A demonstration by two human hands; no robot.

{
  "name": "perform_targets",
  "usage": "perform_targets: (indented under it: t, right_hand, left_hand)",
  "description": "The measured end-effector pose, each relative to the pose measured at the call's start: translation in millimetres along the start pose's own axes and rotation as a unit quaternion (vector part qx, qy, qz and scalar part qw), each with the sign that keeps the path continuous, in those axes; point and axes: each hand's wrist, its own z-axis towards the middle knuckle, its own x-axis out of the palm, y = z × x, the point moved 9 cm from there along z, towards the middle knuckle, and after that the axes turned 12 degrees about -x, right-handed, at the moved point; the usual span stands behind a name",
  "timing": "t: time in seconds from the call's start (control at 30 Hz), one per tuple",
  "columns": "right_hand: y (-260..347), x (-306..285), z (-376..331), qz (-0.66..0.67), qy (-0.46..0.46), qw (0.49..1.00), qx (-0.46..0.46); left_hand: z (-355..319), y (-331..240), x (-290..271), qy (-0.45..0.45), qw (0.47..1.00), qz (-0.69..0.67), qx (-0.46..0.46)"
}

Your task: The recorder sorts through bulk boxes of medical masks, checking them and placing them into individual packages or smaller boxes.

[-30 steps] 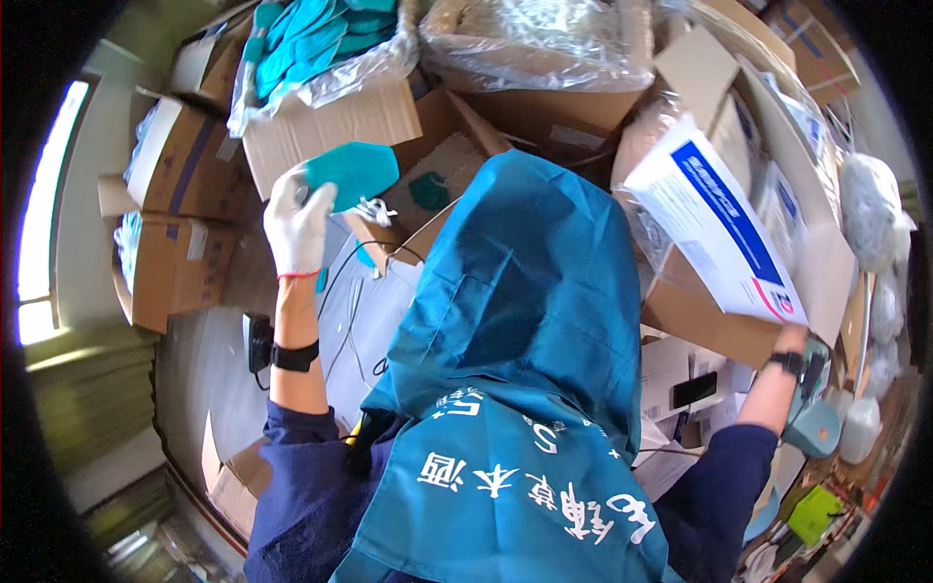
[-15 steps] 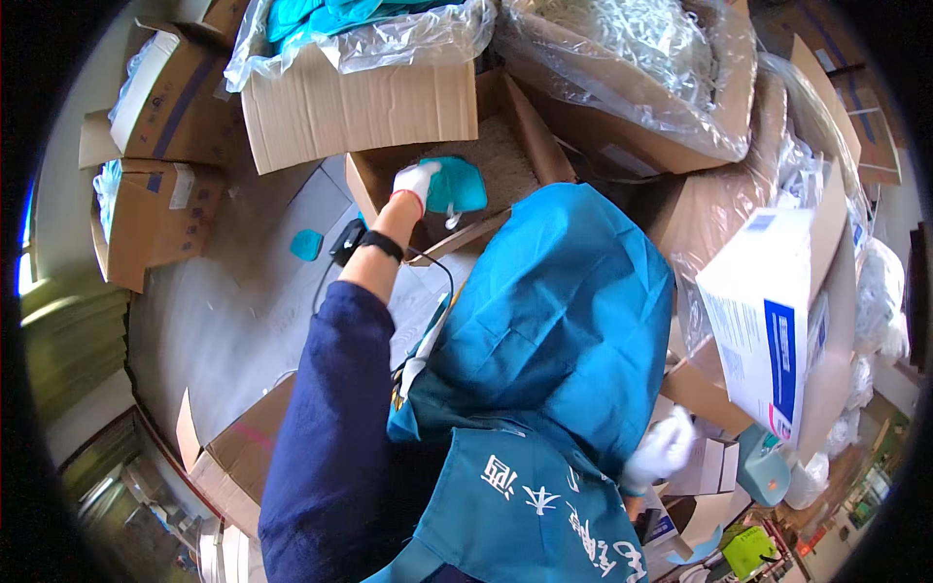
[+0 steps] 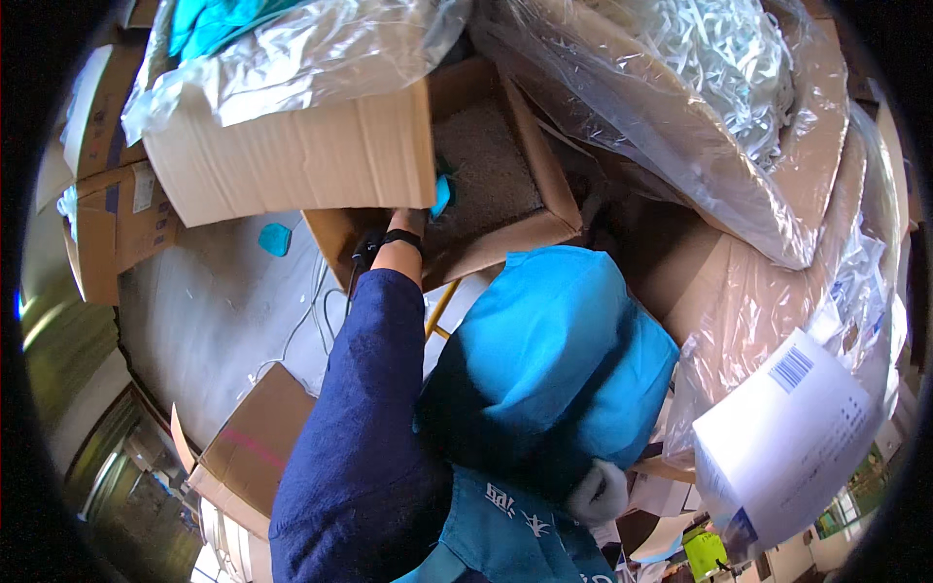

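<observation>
My left arm reaches forward into an open cardboard box [image 3: 554, 199] with a speckled brown bottom. The front panel of a nearer carton covers most of my left hand [image 3: 410, 222], so its fingers are hidden. Just past that panel's edge, next to the hand, shows part of a flat teal piece [image 3: 441, 196]; whether it is held cannot be seen. My right hand [image 3: 599, 493], in a white glove, is low beside the teal apron [image 3: 554, 340] over my lap. It looks rounded and is blurred, so its fingers are unclear.
A plastic-lined carton [image 3: 292, 146] heaped with teal pieces stands far left. Far right, another lined carton [image 3: 661, 107] holds pale shredded strips. One teal piece [image 3: 275, 239] lies on the grey floor, near cables [image 3: 316, 301]. A white box [image 3: 777, 437] is at right.
My left hand has gone down into the box with the teal piece, behind the carton panel. My right hand has moved down and left, closer to my lap. The view has shifted too.
</observation>
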Motion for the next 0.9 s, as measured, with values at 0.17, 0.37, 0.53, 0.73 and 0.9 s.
perform_targets:
  t: [0.17, 0.37, 0.53, 0.73, 0.9]
  right_hand:
    - [-14, 3, 2, 0.004, 0.049, 0.997, 0.054]
    - [-9, 6, 12, 0.047, 0.003, 0.999, -0.011]
    - [-18, 4, 0, 0.042, -0.050, 0.997, 0.032]
    - [-27, 6, -8, 0.051, 0.026, 0.994, 0.097]
    - [-19, -1, 1, 0.047, -0.002, 0.997, 0.067]
  left_hand:
    - [8, 19, -2, 0.002, 1.000, 0.014, 0.012]
    - [-9, 9, 14, 0.070, 0.997, 0.014, 0.035]
    - [-23, -17, 43, 0.135, 0.990, 0.015, 0.047]
    - [-28, -30, 63, 0.089, 0.986, 0.112, 0.083]
    - [-124, -84, 59, -0.097, 0.850, 0.388, 0.343]
